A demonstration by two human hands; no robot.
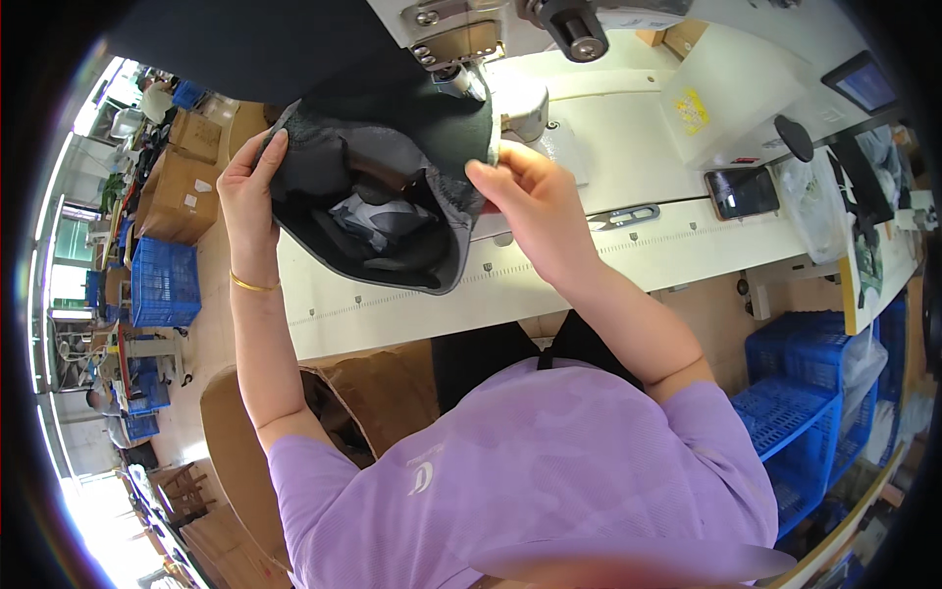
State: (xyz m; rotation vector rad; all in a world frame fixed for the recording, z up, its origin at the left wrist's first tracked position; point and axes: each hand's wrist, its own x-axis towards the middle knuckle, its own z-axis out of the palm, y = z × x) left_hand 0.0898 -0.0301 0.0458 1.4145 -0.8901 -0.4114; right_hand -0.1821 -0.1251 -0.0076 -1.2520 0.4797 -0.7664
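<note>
A black and grey fabric piece [339, 265], shaped like an open bag, is held up over the front of the sewing machine table [392, 319]. Its mouth faces me, showing dark folds and a pale patch inside. My left hand [251, 187] pinches the left rim between thumb and fingers. On the opposite side, my right hand [535, 201] grips the edge with thumb and bent fingers. The fabric's upper right edge lies by the presser foot [459, 82], under the sewing machine head [456, 29]. Whether the needle is in the cloth is hidden.
On the table right of my right hand lie a flat metal plate [624, 217] and a dark phone [742, 192]. A clear plastic bag [812, 201] hangs at the right. Blue crates [790, 402] stand below; a cardboard box [383, 388] sits beside my lap.
</note>
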